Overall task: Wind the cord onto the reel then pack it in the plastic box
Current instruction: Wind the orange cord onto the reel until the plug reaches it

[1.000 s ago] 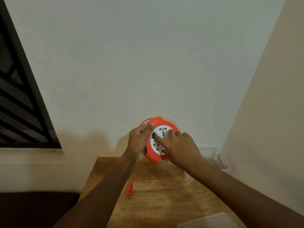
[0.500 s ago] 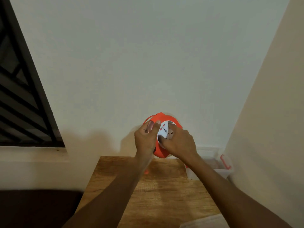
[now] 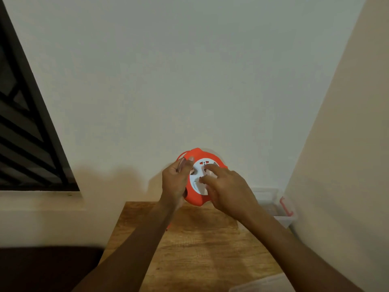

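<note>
An orange cord reel with a white socket face is held upright above the far end of the wooden table. My left hand grips its left rim, thumb on the front. My right hand has its fingers spread on the white face, pressing against it. A short bit of orange cord shows below my left forearm; the rest is hidden. The clear plastic box with a red latch sits at the table's far right corner, partly behind my right hand.
A clear lid lies at the table's near right edge. A white wall rises straight ahead and another closes in on the right. A dark barred window is at the left, with a dark surface below it.
The white socket face has turned under my right hand's fingers, which now lie spread on it. The hanging cord end that was visible below the reel has shortened and is nearly hidden.
</note>
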`<state>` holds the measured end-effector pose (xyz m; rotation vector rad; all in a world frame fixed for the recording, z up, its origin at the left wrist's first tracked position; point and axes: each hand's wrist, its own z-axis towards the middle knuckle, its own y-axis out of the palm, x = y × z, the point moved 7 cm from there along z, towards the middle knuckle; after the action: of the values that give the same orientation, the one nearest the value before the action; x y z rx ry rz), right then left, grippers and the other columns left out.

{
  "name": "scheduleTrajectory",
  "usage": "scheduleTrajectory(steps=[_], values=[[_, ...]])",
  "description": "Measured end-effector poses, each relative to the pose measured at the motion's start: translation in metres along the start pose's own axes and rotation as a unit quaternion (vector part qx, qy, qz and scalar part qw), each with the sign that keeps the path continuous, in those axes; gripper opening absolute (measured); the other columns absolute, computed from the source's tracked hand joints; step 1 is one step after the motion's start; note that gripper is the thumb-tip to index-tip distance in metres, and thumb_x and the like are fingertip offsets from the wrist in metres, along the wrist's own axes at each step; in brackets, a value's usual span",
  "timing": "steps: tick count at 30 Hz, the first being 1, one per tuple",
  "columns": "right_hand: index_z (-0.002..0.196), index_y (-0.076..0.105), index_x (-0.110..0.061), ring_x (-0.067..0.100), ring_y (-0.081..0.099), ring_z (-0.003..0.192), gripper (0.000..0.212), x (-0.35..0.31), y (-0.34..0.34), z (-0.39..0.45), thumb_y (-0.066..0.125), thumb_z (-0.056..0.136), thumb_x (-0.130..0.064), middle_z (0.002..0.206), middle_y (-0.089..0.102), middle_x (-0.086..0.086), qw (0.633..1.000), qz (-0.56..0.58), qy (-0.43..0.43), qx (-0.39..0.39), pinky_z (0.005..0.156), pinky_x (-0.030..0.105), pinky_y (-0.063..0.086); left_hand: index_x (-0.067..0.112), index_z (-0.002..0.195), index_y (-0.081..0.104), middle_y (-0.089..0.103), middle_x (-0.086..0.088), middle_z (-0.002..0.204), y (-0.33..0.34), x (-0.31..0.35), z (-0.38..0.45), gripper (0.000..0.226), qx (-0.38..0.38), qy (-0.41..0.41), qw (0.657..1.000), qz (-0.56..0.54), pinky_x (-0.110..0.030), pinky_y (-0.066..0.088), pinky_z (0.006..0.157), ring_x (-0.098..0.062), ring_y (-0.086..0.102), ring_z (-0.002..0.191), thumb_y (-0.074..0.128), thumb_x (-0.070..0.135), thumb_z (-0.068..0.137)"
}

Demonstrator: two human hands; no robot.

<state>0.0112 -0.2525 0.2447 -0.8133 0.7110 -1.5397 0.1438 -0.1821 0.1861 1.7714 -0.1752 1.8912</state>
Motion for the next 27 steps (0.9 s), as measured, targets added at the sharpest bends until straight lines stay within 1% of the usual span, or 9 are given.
scheduleTrajectory(steps=[3, 6, 8, 12, 15, 18, 21, 24, 27], values=[[0.112, 0.070, -0.019, 0.035, 0.062, 0.104, 0.037, -0.010, 0.016, -0.001, 0.079, 0.077, -0.014, 0.143, 0.050, 0.010, 0.985, -0.060, -0.124, -0.107, 0.080, 0.049, 0.058, 0.025, 0.111, 0.075, 0.082, 0.000, 0.104, 0.003, 0.008, 0.000, 0.028, -0.047, 0.001, 0.999, 0.009, -0.039, 0.067, 0.076, -0.023, 0.080, 0.094, 0.068, 0.045, 0.091], [0.107, 0.073, -0.018, 0.038, 0.062, 0.101, 0.039, -0.009, 0.017, 0.000, 0.085, 0.070, -0.015, 0.143, 0.049, 0.013, 0.972, -0.100, -0.161, -0.138, 0.075, 0.050, 0.058, 0.029, 0.108, 0.075, 0.082, 0.003, 0.102, 0.005, 0.013, 0.000, 0.020, -0.075, 0.001, 0.996, 0.053, -0.035, 0.066, 0.071, -0.022, 0.080, 0.091, 0.068, 0.042, 0.094], [0.108, 0.073, -0.021, 0.039, 0.061, 0.103, 0.042, -0.010, 0.019, -0.002, 0.086, 0.069, -0.020, 0.144, 0.048, 0.015, 0.961, -0.136, -0.184, -0.153, 0.077, 0.051, 0.055, 0.028, 0.110, 0.075, 0.082, 0.003, 0.102, 0.004, 0.014, 0.001, 0.023, -0.088, -0.002, 0.994, 0.064, -0.034, 0.066, 0.069, -0.023, 0.080, 0.090, 0.070, 0.042, 0.093], [0.108, 0.071, -0.030, 0.038, 0.052, 0.112, 0.031, -0.018, 0.022, -0.006, 0.076, 0.078, -0.029, 0.141, 0.048, 0.016, 0.941, -0.223, -0.222, -0.123, 0.081, 0.049, 0.048, 0.024, 0.113, 0.076, 0.082, -0.002, 0.105, 0.002, 0.011, 0.002, 0.031, -0.118, -0.036, 0.991, 0.057, -0.039, 0.067, 0.076, -0.027, 0.079, 0.092, 0.072, 0.045, 0.090], [0.117, 0.066, -0.030, 0.039, 0.040, 0.129, 0.036, -0.022, 0.029, -0.008, 0.071, 0.082, -0.034, 0.138, 0.050, 0.016, 0.920, -0.265, -0.261, -0.125, 0.095, 0.052, 0.043, 0.029, 0.097, 0.081, 0.083, -0.002, 0.099, 0.005, 0.008, 0.000, 0.026, -0.141, -0.044, 0.988, 0.053, -0.030, 0.064, 0.069, -0.023, 0.080, 0.086, 0.076, 0.048, 0.081], [0.119, 0.063, -0.032, 0.040, 0.033, 0.135, 0.036, -0.020, 0.029, -0.005, 0.069, 0.084, -0.033, 0.139, 0.049, 0.016, 0.898, -0.300, -0.301, -0.118, 0.107, 0.057, 0.032, 0.031, 0.096, 0.081, 0.082, -0.003, 0.100, 0.004, 0.004, 0.001, 0.021, -0.139, -0.049, 0.988, 0.052, -0.031, 0.064, 0.070, -0.025, 0.080, 0.088, 0.076, 0.047, 0.084], [0.115, 0.060, -0.033, 0.038, 0.036, 0.133, 0.035, -0.015, 0.019, 0.007, 0.072, 0.082, -0.030, 0.136, 0.053, 0.016, 0.890, -0.297, -0.335, -0.092, 0.110, 0.057, 0.027, 0.029, 0.100, 0.079, 0.082, 0.000, 0.098, 0.003, 0.012, 0.011, 0.021, -0.128, -0.022, 0.988, 0.085, -0.033, 0.065, 0.071, -0.025, 0.080, 0.087, 0.072, 0.046, 0.091], [0.111, 0.057, -0.034, 0.036, 0.042, 0.123, 0.034, -0.017, 0.020, 0.010, 0.072, 0.081, -0.028, 0.127, 0.058, 0.017, 0.889, -0.288, -0.347, -0.081, 0.105, 0.053, 0.030, 0.031, 0.089, 0.079, 0.081, 0.002, 0.088, 0.006, 0.022, 0.017, 0.019, -0.132, 0.025, 0.979, 0.152, -0.026, 0.065, 0.067, -0.016, 0.078, 0.076, 0.070, 0.048, 0.092], [0.107, 0.060, -0.035, 0.037, 0.043, 0.120, 0.034, -0.024, 0.030, 0.006, 0.075, 0.078, -0.028, 0.124, 0.059, 0.017, 0.899, -0.268, -0.334, -0.094, 0.101, 0.053, 0.033, 0.029, 0.086, 0.077, 0.080, -0.002, 0.085, 0.003, 0.015, 0.017, 0.021, -0.139, 0.027, 0.974, 0.178, -0.027, 0.064, 0.066, -0.017, 0.077, 0.071, 0.069, 0.047, 0.093]])
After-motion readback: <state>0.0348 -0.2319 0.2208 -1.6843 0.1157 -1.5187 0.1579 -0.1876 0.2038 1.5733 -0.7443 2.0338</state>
